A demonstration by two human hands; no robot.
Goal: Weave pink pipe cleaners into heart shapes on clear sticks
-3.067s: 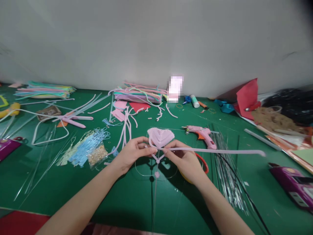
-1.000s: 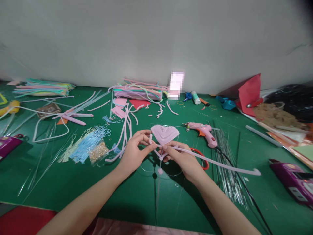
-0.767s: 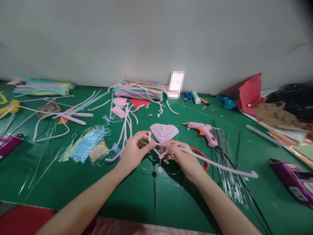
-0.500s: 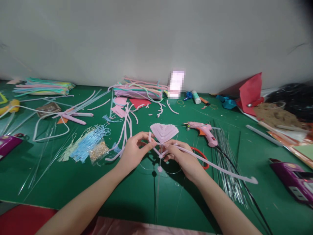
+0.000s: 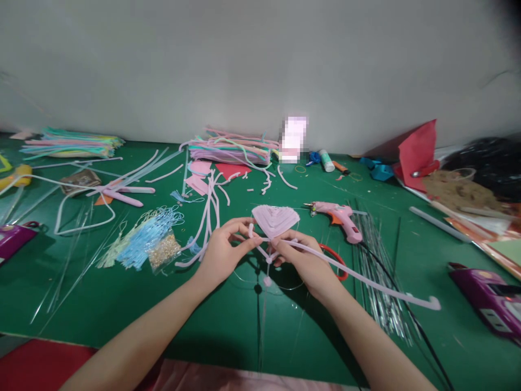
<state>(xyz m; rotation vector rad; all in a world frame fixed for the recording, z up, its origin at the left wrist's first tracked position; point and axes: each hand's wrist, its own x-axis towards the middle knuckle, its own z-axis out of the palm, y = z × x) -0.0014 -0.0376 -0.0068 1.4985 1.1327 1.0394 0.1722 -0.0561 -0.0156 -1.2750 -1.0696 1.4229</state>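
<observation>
Between my hands is a wire frame with a lilac fan-shaped panel [image 5: 275,220] made of pipe cleaner rows. A long lilac pipe cleaner [image 5: 366,279] crosses the frame and trails off to the right, its far end bent into a hook. My left hand [image 5: 228,247] pinches this pipe cleaner near its bent left end, thumb against fingers. My right hand [image 5: 303,260] pinches it just below the panel, its fingertips partly hidden behind the work. Below the hands, a small lilac pompom-like knob [image 5: 267,281] sits on the frame's thin stem.
A pink glue gun [image 5: 340,217] lies right of the hands, beside a bundle of metal wires [image 5: 380,271]. Loose lilac pipe cleaners [image 5: 209,212], blue tassels [image 5: 146,239] and a bag of beads [image 5: 163,250] lie left. Pipe cleaner bundles [image 5: 232,151] line the wall.
The panel and frame have shifted slightly right. The long pipe cleaner's hooked end has swung a little to the right and down. Both hands keep their pinch.
</observation>
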